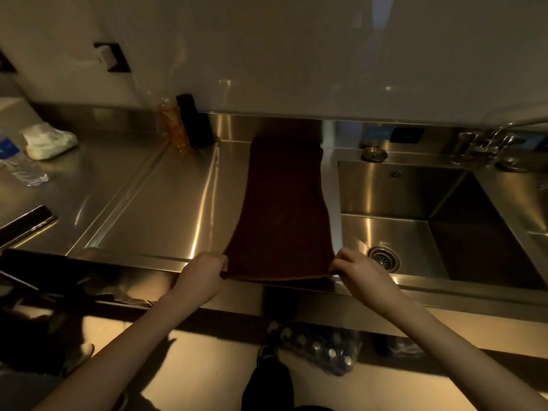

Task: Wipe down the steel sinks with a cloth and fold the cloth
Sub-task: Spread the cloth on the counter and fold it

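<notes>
**Cloth position.** The cloth (281, 209) lies flat on the steel counter (166, 197) at frame centre. It forms a long strip that runs from the counter's front edge up to the back wall. Its right edge runs just beside the left rim of the sink (400, 188) and stays outside the basin.

**Hands.** The near end of the cloth sits between the two hands.
- The left hand (201, 274) pinches the near left corner.
- The right hand (360, 272) pinches the near right corner.
- The fingers (221, 260) of both hands are curled over the cloth edge.
- The near edge is drawn straight between the hands.

**Cloth appearance.** The cloth is a single dark brown colour with a matte surface. It lies smooth and looks wider at the near end than at the far end.

**Surroundings.**
- The drain (384, 258) sits in the sink floor, right of the right hand.
- The tap (489, 143) stands in the upper right.
- An orange bottle (173, 123) and a black bottle (194, 123) stand at the back wall, left of the cloth.
- A water bottle (20, 164) and a white-green packet (49, 140) lie at far left.

**Writing.** The blue label on the water bottle and the blue stickers (376, 133) behind the sink are too blurred to read.
</notes>
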